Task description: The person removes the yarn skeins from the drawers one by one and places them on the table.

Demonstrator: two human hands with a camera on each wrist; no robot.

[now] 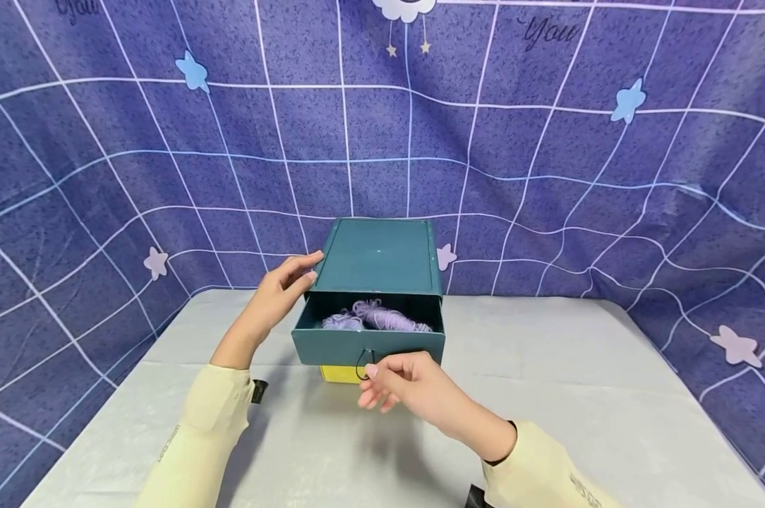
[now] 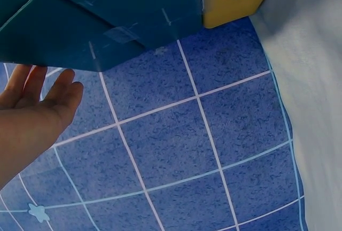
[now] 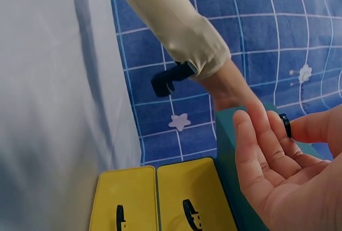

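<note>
Yarn [image 1: 387, 317] in pale purple, gathered into two bundles lying side by side, sits inside a dark green drawer [image 1: 328, 346] that stands partly pulled out of its green casing [image 1: 380, 257]. The right hand [image 1: 417, 384] is at the drawer's front, with thumb and forefinger pinching the black loop [image 3: 287, 126] that serves as its handle; the other fingers are loosely bent and hold nothing. The left hand [image 1: 282, 291] is open, its fingers slightly bent and resting against the casing's upper left edge, near the front. Beneath the green drawer a strip of yellow shows in the head view, and the right wrist view reveals two yellow drawer fronts [image 3: 125, 188], both pushed in, each bearing its own black loop handle [image 3: 188, 209]. The whole unit stands on a table [image 1: 579, 395] spread with a pale, lightly creased cover, close to its far edge. Behind hangs a purple-blue cloth [image 1: 547, 141] with a grid of white and light blue lines, stars and a cloud. Both forearms wear pale yellow sleeves [image 1: 211, 416], and a black piece [image 3: 170, 78] juts out at the left wrist.
</note>
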